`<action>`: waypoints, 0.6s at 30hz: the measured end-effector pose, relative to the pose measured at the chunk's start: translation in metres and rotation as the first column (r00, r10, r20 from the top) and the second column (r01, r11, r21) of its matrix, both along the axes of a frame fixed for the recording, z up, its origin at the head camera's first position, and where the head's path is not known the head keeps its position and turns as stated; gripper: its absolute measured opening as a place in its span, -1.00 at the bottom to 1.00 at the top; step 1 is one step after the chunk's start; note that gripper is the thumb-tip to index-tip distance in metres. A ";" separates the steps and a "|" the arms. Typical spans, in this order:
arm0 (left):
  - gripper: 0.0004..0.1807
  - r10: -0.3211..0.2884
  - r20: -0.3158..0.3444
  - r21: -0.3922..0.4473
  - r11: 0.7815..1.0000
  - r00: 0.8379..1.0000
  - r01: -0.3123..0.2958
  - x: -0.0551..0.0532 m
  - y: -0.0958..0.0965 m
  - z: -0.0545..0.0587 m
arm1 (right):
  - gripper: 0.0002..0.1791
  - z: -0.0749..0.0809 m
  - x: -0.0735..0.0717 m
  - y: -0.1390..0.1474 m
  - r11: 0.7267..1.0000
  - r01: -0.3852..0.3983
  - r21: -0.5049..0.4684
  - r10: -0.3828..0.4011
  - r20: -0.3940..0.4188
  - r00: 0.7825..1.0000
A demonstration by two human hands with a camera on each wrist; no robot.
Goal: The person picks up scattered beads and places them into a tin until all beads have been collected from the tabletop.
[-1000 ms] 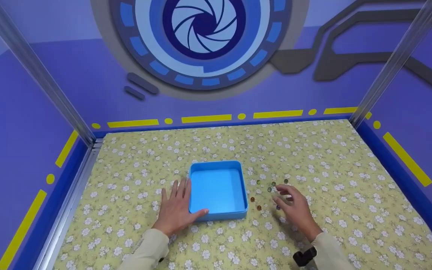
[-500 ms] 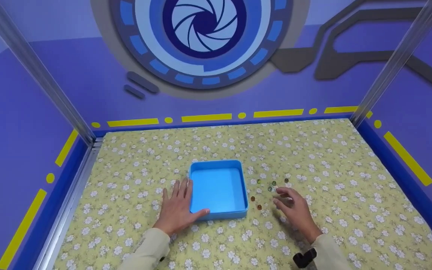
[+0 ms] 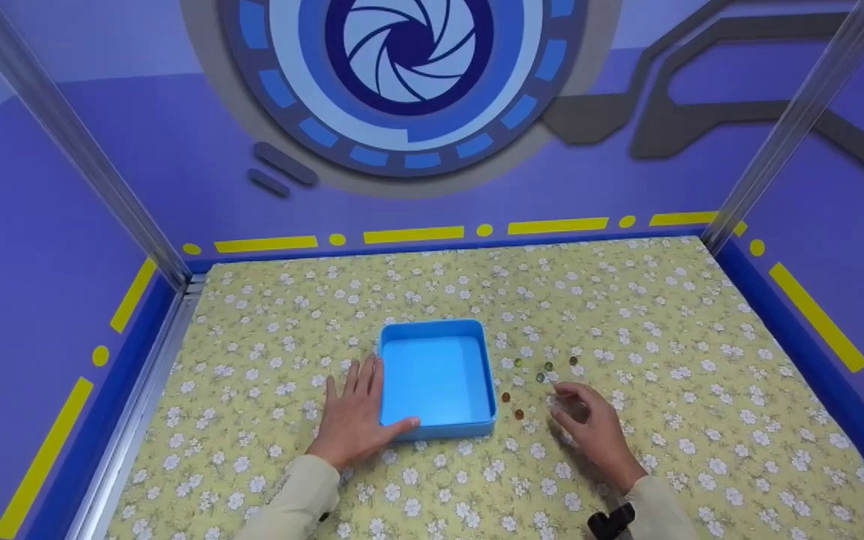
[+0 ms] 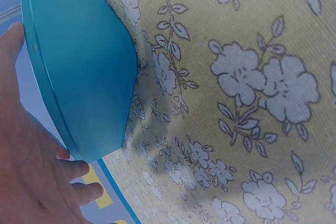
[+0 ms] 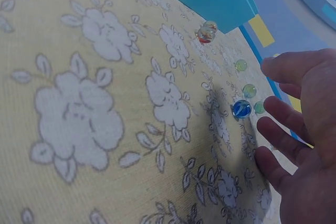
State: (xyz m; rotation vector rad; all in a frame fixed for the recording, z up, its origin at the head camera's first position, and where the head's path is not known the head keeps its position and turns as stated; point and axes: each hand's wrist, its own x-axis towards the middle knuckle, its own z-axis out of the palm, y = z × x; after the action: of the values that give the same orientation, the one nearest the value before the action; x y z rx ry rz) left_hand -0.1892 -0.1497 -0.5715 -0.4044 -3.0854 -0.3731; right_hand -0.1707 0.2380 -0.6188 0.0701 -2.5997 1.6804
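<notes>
A square blue tray (image 3: 436, 382) with low walls sits on the flowered cloth. My left hand (image 3: 353, 420) rests against its left side, fingers fairly straight and thumb over the near-left corner. Right of the tray lie two orange marbles (image 3: 505, 397) and several greenish ones (image 3: 541, 378). My right hand (image 3: 593, 427) hovers beside them, fingers loosely bent, thumb apart from the fingertips. In the right wrist view, a blue marble (image 5: 242, 109) shows just off the fingertips, apparently not gripped; in the head view I cannot make it out.
The flowered cloth (image 3: 312, 307) covers the table out to blue-purple walls with yellow dashes (image 3: 413, 235). Metal posts (image 3: 799, 127) stand at the back corners. A black strap (image 3: 612, 519) is on the right wrist.
The blue marble, seen by my right thumb a second ago, is out of sight in the head view. My right hand has drawn slightly nearer and right; its fingers bend more. The left hand stays.
</notes>
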 end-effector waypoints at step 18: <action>0.26 0.004 -0.006 -0.023 1.000 1.000 -0.004 0.000 0.001 0.000 | -0.67 -0.008 0.003 0.006 0.996 0.005 0.085 -0.003 -0.021 1.000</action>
State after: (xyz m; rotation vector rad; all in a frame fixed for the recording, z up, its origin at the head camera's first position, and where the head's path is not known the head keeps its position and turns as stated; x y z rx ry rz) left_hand -0.1895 -0.1491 -0.5718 -0.3994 -3.0875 -0.3354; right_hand -0.1673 0.2444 -0.6269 0.0847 -2.6532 1.5588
